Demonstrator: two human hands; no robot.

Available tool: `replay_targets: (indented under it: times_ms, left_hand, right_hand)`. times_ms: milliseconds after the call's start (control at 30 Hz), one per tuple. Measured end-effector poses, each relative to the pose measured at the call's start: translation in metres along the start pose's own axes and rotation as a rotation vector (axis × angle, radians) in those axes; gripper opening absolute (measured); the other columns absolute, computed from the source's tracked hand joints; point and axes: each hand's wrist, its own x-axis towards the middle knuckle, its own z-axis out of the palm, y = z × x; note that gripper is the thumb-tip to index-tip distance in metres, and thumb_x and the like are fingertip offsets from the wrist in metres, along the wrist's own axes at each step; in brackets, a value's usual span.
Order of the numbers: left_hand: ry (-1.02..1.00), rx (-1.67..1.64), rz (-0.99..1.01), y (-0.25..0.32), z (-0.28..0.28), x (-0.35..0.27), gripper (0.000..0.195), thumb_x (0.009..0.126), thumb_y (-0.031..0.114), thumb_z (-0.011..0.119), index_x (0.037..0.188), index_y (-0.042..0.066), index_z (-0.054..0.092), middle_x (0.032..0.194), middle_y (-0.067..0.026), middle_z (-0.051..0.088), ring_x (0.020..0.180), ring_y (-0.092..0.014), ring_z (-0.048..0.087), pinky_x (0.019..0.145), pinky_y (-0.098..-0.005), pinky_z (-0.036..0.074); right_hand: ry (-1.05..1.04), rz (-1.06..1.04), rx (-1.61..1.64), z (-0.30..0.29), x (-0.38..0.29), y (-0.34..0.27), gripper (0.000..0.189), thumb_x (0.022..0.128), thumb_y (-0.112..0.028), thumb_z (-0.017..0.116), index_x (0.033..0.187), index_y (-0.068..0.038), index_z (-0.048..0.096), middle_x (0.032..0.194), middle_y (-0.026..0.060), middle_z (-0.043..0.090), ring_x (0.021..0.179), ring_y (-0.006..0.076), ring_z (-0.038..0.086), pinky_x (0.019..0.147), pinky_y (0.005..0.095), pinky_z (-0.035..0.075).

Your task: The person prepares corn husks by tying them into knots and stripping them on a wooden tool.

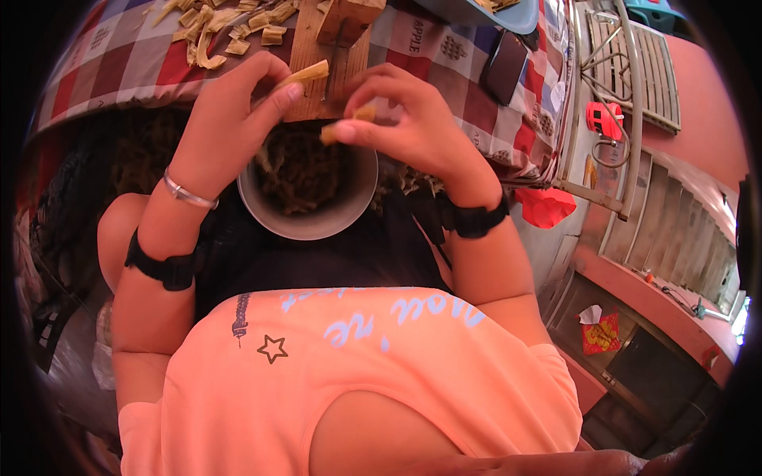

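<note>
My left hand (256,98) pinches a dried yellowish plant strip (309,72) between thumb and fingers, its end over a wooden board (305,50). Slightly blurred, my right hand (399,113) holds a small yellowish piece (329,134) at the thumb. On the board stands a wooden block (348,22), with a thin metal part (329,74) running from it towards me. Below both hands, a round metal pot (306,231) sits at my lap, holding a dark heap of strips (303,178).
Several cut yellowish pieces (238,30) lie on the checked tablecloth (149,74) at the left. A phone (505,65) and a blue basin (518,18) are at the right. Beyond the table edge stands a metal frame (634,107); a red bag (545,207) hangs lower.
</note>
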Motion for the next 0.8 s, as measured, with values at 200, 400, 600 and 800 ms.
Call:
replay_targets:
  times_ms: [200, 400, 600, 800]
  left_hand:
    - [-0.087, -0.270, 0.041, 0.043, 0.006, -0.020, 0.014, 0.093, 0.010, 0.064, 0.102, 0.002, 0.058, 0.088, 0.0016, 0.055, 0.074, -0.006, 0.050, 0.071, -0.0188, 0.042]
    - [-0.027, -0.475, -0.140, 0.030, -0.001, -0.015, 0.015, 0.097, 0.016, 0.059, 0.104, 0.003, 0.058, 0.085, 0.0011, 0.058, 0.073, -0.006, 0.053, 0.066, -0.0199, 0.043]
    - [-0.022, -0.455, -0.135, 0.018, 0.007, 0.000, 0.016, 0.097, 0.015, 0.060, 0.106, 0.002, 0.060, 0.082, 0.0005, 0.058, 0.071, -0.006, 0.052, 0.065, -0.0201, 0.044]
    - [0.039, -0.278, -0.138, -0.004, 0.020, 0.013, 0.016, 0.096, 0.015, 0.061, 0.106, 0.002, 0.060, 0.081, 0.0020, 0.059, 0.071, -0.004, 0.053, 0.064, -0.0191, 0.044]
  right_hand:
    - [-0.106, -0.078, 0.524, 0.036, -0.018, -0.026, 0.043, 0.088, -0.031, 0.072, 0.115, -0.002, 0.057, 0.103, 0.0060, 0.062, 0.098, 0.0139, 0.058, 0.086, 0.0293, 0.046]
    - [-0.147, 0.156, 0.469, 0.017, -0.020, -0.032, 0.021, 0.102, -0.024, 0.054, 0.108, -0.005, 0.059, 0.080, -0.0062, 0.052, 0.073, 0.0004, 0.045, 0.062, 0.0165, 0.036]
    - [0.051, 0.012, 0.171, 0.009, -0.001, -0.003, 0.024, 0.097, -0.026, 0.062, 0.098, -0.002, 0.065, 0.066, -0.0033, 0.052, 0.062, 0.0033, 0.042, 0.053, 0.0220, 0.036]
    - [0.104, 0.083, 0.007, 0.004, 0.017, 0.014, 0.026, 0.092, -0.026, 0.066, 0.098, -0.001, 0.067, 0.067, 0.0050, 0.061, 0.058, 0.0084, 0.051, 0.054, 0.0259, 0.043]
